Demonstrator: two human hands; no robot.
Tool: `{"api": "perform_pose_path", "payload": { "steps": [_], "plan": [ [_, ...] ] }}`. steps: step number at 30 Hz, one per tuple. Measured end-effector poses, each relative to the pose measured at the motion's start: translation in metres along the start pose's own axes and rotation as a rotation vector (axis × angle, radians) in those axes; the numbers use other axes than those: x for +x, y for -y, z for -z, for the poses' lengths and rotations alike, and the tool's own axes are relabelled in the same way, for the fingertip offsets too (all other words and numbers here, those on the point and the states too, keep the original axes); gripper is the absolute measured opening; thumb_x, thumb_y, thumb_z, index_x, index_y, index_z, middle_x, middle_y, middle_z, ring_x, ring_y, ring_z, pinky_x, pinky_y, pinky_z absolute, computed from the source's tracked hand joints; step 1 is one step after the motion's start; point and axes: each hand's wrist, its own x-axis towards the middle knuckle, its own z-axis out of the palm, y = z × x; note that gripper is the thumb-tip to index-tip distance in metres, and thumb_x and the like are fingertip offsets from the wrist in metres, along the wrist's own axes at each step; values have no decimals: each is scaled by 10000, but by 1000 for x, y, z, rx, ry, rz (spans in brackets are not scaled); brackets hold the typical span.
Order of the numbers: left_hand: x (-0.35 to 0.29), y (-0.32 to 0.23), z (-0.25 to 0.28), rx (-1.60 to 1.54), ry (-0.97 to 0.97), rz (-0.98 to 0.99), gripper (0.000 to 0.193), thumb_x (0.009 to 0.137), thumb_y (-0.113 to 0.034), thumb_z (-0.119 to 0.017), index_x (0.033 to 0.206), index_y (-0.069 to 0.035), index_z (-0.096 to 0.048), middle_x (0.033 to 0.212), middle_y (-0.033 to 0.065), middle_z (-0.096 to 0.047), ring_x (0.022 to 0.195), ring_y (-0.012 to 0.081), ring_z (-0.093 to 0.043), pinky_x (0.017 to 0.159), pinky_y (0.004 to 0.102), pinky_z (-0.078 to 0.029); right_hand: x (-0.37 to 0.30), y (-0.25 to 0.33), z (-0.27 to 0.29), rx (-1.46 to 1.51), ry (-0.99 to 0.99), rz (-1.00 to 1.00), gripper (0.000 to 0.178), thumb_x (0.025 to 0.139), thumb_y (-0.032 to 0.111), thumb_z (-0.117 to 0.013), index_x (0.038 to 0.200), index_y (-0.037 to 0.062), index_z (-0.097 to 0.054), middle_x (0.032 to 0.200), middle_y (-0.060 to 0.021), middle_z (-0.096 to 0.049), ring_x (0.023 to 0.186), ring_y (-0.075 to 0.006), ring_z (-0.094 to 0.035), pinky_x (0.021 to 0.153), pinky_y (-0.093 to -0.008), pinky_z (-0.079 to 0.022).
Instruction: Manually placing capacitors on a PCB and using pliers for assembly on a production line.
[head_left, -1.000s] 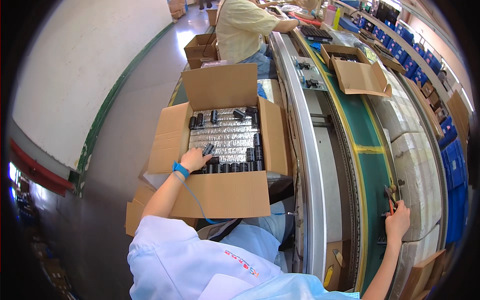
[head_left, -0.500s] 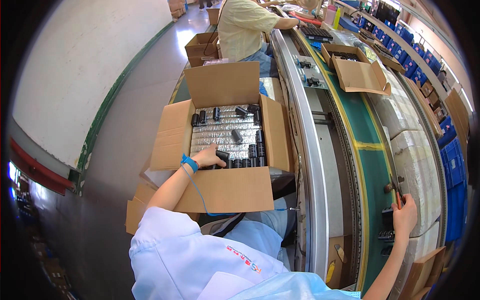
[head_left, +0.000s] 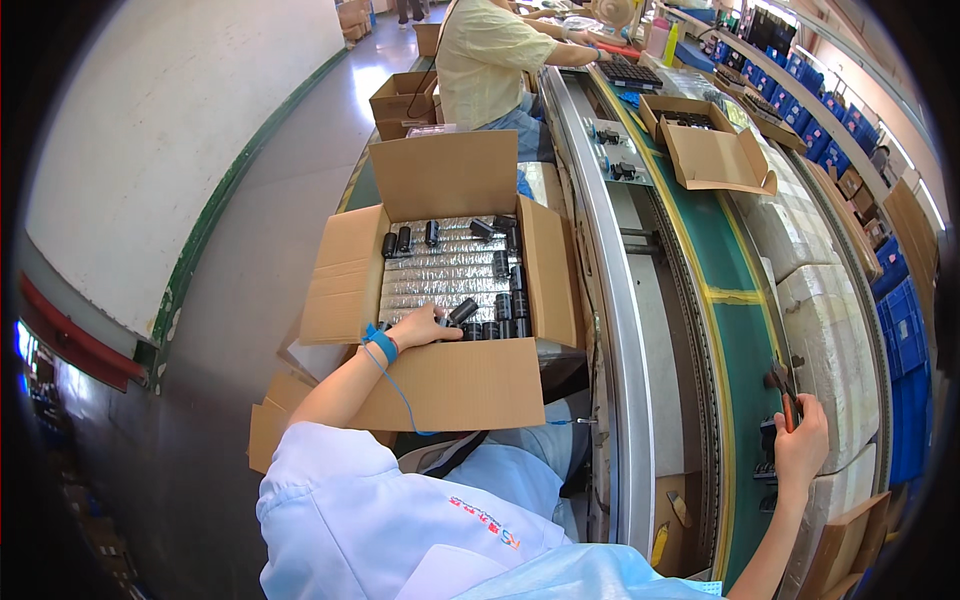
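Observation:
Inside an open cardboard box (head_left: 440, 385) on my left, my left hand (head_left: 418, 326) is closed round the lower end of a tilted black cylindrical capacitor (head_left: 463, 311). A blue wrist strap with a thin cord circles that wrist. Several more black capacitors (head_left: 503, 305) stand along the box's near and right sides, others at its far side, on a silvery ridged lining (head_left: 425, 280). Over the green conveyor belt to the right, my right hand (head_left: 803, 440) grips pliers (head_left: 789, 408) with orange-red handles, their dark head pointing away. Black parts (head_left: 766, 455) lie beside that hand.
A metal rail (head_left: 625, 350) runs between the box and the conveyor belt (head_left: 738, 335). White foam blocks (head_left: 825, 330) line the belt's far side. Farther along are another open carton (head_left: 715, 155) and a seated co-worker (head_left: 495, 65). A wall stands left, beyond the floor.
My left hand's capacitor has swung to a steeper tilt. The loose capacitor in the box's middle now sits by the right-hand group. My right hand has shifted slightly left, turning the pliers.

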Motion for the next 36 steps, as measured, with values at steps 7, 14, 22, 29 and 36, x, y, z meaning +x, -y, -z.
{"api": "perform_pose_path", "payload": {
  "steps": [7, 14, 22, 29, 36],
  "plan": [
    [-11, 0, 14, 27, 108, -34, 827, 655, -487, -794, 1213, 58, -519, 1075, 211, -625, 987, 292, -608, 861, 355, -484, -6, -3, 6, 21, -20, -8, 333, 738, 53, -719, 1023, 66, -547, 998, -87, -603, 974, -310, -573, 796, -420, -469],
    [-1, 14, 21, -598, -5, -3, 465, 743, -175, -782, 1105, 37, -580, 891, 98, -633, 662, 116, -604, 564, 234, -494, -12, -11, 11, 45, -5, -30, 338, 742, 39, -712, 1038, 64, -553, 999, -86, -607, 978, -309, -573, 813, -413, -466],
    [-9, -27, 33, -1516, 58, 168, 214, 860, -251, -689, 939, -72, -601, 836, 53, -611, 687, 165, -608, 470, 183, -493, -23, -15, 17, 66, -23, -61, 339, 750, 34, -702, 1051, 68, -551, 1000, -85, -608, 975, -308, -574, 803, -409, -471],
    [-58, -134, 11, -1336, 581, -253, 472, 903, -223, -634, 1324, -104, -458, 990, 96, -618, 641, 82, -585, 522, 183, -497, -24, -1, 31, 176, -29, -111, 340, 756, 40, -708, 1066, 54, -567, 952, -73, -608, 815, -232, -596, 740, -335, -487],
    [-90, -212, -46, -1152, 1015, -427, 496, 918, -247, -616, 1346, -111, -405, 948, 125, -638, 618, 93, -597, 495, 195, -501, -60, 7, 46, 876, 186, -255, 299, 799, 48, -697, 1070, 15, -576, 943, -35, -600, 775, -73, -524, 688, -207, -436]
  ]
}}
